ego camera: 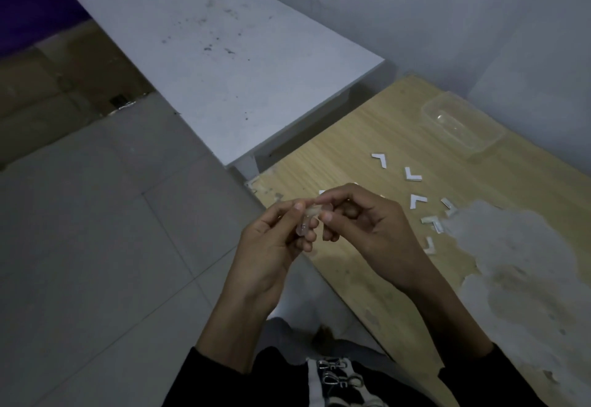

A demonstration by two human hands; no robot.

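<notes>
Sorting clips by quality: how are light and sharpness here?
Head view: dim, bluish, flat light, no hard shadows; the small clear piece pinched between left hand and right hand is soft and hard to make out; the clear container on the wooden table barely stands out.

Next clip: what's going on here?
A person holds a small clear piece in both hands above the near edge of a wooden table. The left hand grips its lower part and the right hand pinches its top. White L-shaped pieces lie scattered on the table, and a clear tub sits farther back.
</notes>
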